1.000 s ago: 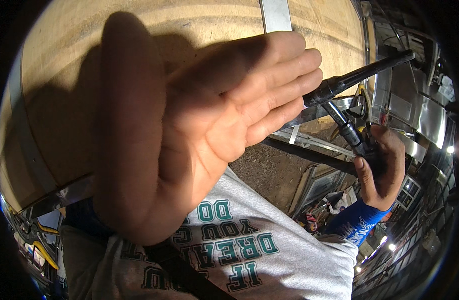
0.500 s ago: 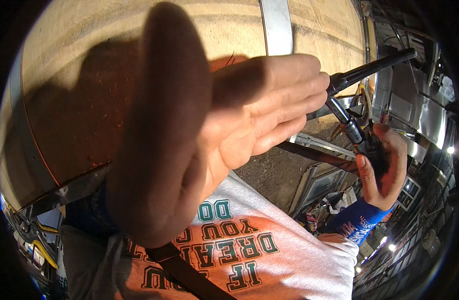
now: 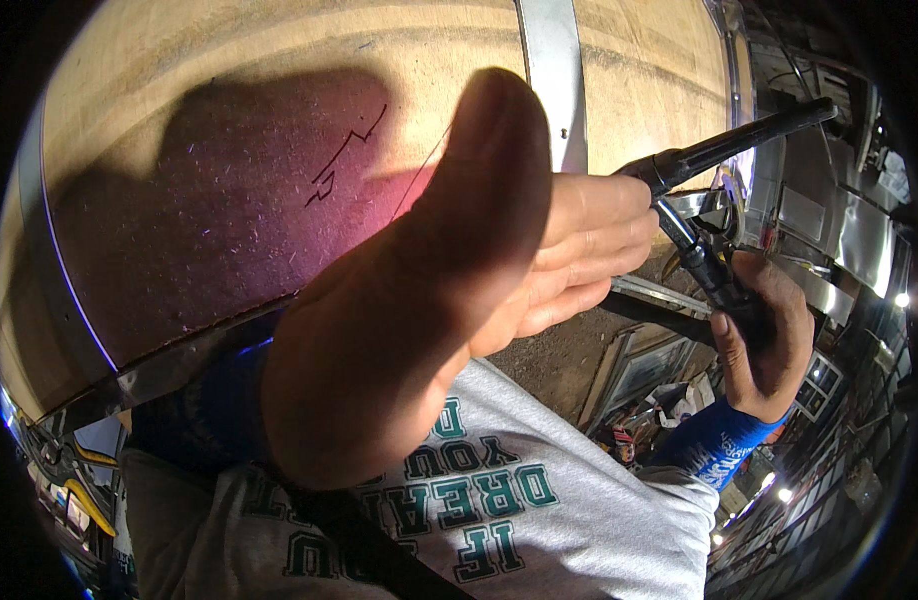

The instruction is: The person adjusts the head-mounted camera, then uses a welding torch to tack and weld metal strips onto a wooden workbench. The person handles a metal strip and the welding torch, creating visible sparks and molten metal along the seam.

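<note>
My left hand (image 3: 459, 270) looms large in the middle, thumb raised and fingers stretched out flat toward the right. Its fingertips reach the head of a black tool with a chrome shaft (image 3: 676, 222); whether they touch it I cannot tell. A long black tube (image 3: 759, 138) extends from that head up to the right. Lower right, my right hand (image 3: 776, 340) is wrapped round the tool's black grip. The tool's exact kind is unclear. Behind my left hand lies a pale wooden panel (image 3: 459, 45), with a dark squiggly line on its shadowed part.
A metal strip (image 3: 554, 70) crosses the panel, and a metal edging (image 3: 74, 270) bends along its left side. Yellow-handled pliers (image 3: 89, 500) hang at lower left. Framed panes (image 3: 634, 370) and clutter lie on the ground beyond my shirt (image 3: 619, 530).
My left hand has moved right and slightly down, and its thumb now leans to the right. The coloured light on the panel has turned from orange to purple. My right hand has barely moved.
</note>
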Motion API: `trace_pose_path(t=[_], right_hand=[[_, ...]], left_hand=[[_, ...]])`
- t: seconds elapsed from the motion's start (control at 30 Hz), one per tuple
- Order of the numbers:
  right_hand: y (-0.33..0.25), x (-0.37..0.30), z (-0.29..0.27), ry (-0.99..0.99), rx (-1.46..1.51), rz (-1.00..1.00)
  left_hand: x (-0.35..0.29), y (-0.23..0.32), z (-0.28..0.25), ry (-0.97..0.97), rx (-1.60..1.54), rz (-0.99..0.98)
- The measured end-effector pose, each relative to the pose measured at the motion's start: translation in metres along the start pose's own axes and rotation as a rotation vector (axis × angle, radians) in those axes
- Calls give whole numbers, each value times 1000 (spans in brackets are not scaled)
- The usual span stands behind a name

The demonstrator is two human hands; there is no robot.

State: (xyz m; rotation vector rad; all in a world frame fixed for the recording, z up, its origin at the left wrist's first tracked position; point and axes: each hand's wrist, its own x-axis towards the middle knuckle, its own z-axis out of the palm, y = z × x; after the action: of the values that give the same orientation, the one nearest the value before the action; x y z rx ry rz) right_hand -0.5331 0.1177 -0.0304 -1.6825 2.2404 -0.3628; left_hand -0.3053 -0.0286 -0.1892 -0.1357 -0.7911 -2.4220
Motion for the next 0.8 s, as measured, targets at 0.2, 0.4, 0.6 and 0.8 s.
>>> trace_pose_path(t=[0.2,0.4,0.6,0.8], right_hand=[[0,-3,5,87,48,24],[5,-6,3,88,40,30],[4,-6,4,77,95,44],[1,-1,2,24,56,17]], left_hand=[[1,-9,-6,16,24,87],[-2,-10,-13,40,19,87],[-2,-6,-13,48,20,77],[3,-6,-6,33,27,67]])
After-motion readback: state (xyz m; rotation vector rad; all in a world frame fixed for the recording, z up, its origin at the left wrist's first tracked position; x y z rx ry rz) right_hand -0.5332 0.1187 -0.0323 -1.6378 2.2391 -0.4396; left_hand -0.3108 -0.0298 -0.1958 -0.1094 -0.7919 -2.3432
